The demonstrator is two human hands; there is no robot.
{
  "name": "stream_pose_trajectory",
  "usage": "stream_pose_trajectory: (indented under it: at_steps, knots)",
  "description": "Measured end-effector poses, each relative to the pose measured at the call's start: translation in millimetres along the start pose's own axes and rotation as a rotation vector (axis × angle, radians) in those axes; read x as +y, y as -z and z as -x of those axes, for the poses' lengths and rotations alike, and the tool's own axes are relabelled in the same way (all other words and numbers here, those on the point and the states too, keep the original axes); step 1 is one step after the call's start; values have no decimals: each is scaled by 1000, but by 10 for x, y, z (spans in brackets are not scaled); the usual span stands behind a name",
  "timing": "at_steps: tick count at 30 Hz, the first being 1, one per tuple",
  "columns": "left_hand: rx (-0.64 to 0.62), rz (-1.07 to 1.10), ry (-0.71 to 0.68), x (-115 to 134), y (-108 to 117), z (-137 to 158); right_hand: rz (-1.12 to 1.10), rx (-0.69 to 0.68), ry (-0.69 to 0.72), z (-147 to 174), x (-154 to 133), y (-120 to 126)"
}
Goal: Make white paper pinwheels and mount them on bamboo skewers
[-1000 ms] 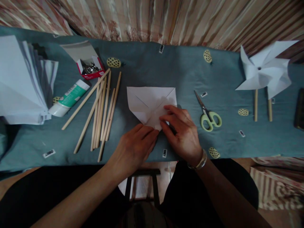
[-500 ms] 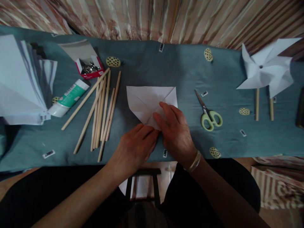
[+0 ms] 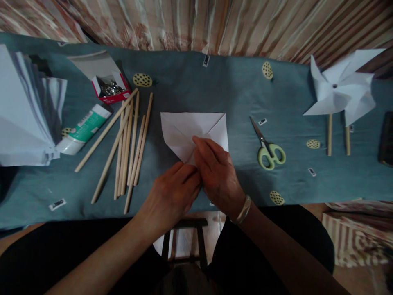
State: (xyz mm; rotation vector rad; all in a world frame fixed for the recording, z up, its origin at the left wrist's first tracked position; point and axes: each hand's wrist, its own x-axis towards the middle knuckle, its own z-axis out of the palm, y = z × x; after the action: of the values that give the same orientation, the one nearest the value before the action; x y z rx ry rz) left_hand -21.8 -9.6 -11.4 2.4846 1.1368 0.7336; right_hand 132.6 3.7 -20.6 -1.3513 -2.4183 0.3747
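A white sheet of paper with diagonal creases lies on the cloth before me, its near edge hidden by my hands. My left hand is closed, fingertips pinching the paper's near corner. Right beside it, my right hand lies over the sheet's right half with its fingers together. Its index fingertip rests close to where the creases meet, and the thumb is hidden. Green-handled scissors lie to the right, apart from both hands. Several wooden sticks lie to the left.
On the left are a stack of paper, a green-and-white glue tube and an open red box of small metal pieces. A white paper pinwheel with sticks lies at the far right. A pleated curtain hangs behind the table.
My right hand has shifted left over the paper, its fingers drawn closer together and its index fingertip nearer the crease centre. My left hand stays at the near corner. The view has shifted slightly.
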Motion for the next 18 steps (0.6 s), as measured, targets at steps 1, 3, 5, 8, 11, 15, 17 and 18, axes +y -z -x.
stream_pose_trajectory:
  at_steps: [1,3,5,8,11,15,17,18]
  knots:
    - [1,16,8,2,-2,3,-2,10,-6,16,11,7]
    - [-2,35,32,4,-7,11,-34,61,-28,36,61,49]
    - [3,24,40,4,-10,21,-118,145,-67,26,161,121]
    - [16,-6,23,1,-12,34,-168,241,-131,-60,385,226]
    - [14,-14,15,1,-5,34,-134,280,-183,-211,607,250]
    - [28,-32,-28,2,8,12,-117,203,-138,-414,744,193]
    - [32,-28,-32,1,12,-1,-115,189,-91,-482,746,174]
    - [32,-20,-27,-1,14,-5,-113,190,-72,-505,740,172]
